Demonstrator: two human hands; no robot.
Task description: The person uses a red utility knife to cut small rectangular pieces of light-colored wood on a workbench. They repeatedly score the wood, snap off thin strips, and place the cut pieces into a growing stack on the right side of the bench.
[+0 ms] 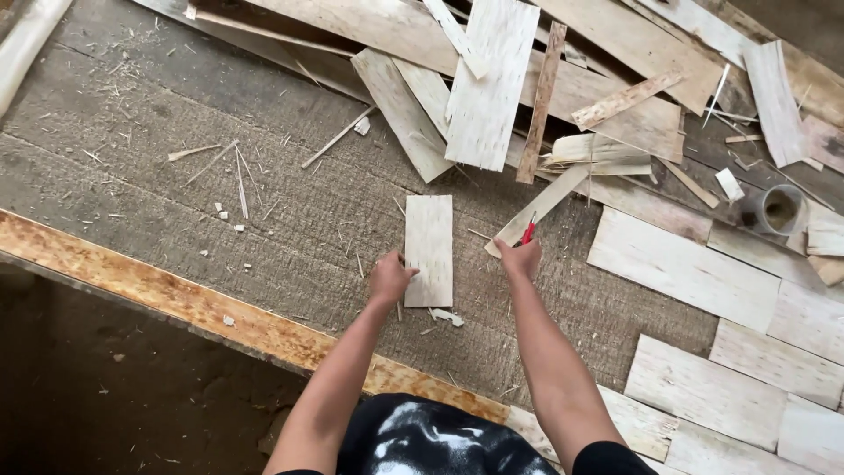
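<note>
A small pale rectangular veneer piece [429, 249] lies flat on the grey worktable [264, 211]. My left hand [389, 278] rests on its lower left edge, fingers curled against it. My right hand [520, 258] is closed around a red-handled tool [528, 231], likely a knife, just right of the piece. The tool's tip points up toward a narrow veneer strip [541, 205]. A small offcut [448, 317] lies below the piece.
A loose heap of veneer sheets and strips [492, 88] covers the table's far side. Flat rectangular veneer pieces [681, 268] lie in rows at the right. A tape roll [778, 209] sits at the far right. An orange-stained board [176, 299] edges the table's near side.
</note>
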